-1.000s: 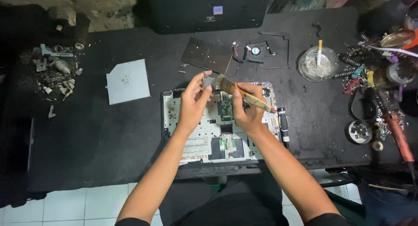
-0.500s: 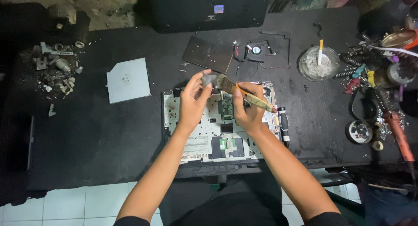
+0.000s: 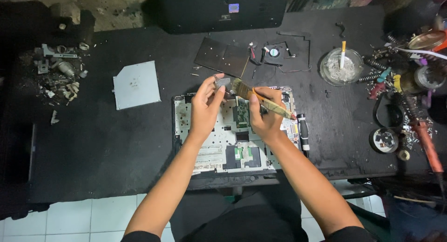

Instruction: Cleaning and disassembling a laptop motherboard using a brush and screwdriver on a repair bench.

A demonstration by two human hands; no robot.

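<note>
My left hand pinches a small flat grey part above the far edge of an opened white laptop base. A wooden-handled paintbrush is gripped in my right hand, and its bristles touch the small part. Both hands hover over the laptop base, where a green circuit board shows between them. A black-handled screwdriver lies beside the base on the right.
A grey metal plate lies left of the laptop. A dark panel and small fan sit behind it. A glass ashtray stands at the right, beyond it cluttered tools and a soldering iron. Scrap parts are piled far left.
The brush tip has shifted slightly against the small part; both hands stay over the laptop base in nearly the same place.
</note>
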